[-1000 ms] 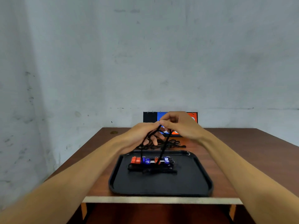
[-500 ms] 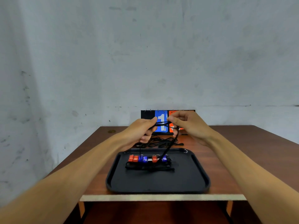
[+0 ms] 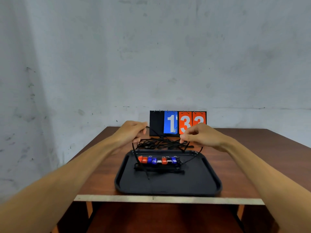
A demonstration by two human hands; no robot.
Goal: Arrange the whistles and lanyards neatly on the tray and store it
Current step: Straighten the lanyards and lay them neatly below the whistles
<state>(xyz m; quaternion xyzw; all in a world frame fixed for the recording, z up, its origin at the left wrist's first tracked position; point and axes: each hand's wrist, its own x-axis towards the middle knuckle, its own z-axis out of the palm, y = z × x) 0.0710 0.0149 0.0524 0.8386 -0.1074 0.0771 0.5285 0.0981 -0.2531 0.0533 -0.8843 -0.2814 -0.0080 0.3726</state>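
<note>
Lanyard (image 3: 133,147), thin black cord, pinched by left hand (image 3: 133,132), right hand (image 3: 200,135).

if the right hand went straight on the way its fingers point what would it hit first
The right hand points left and slightly down, so it probably meets the lanyard heap first, else the left hand; depth is unclear.

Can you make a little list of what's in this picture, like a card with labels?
Left hand: grips a lanyard
Right hand: pinches a lanyard
Tray: black, at the table's front edge
Whistles: red and blue, in a row on the tray
Pile: tangled lanyards behind the tray
Scoreboard: at the back
</note>
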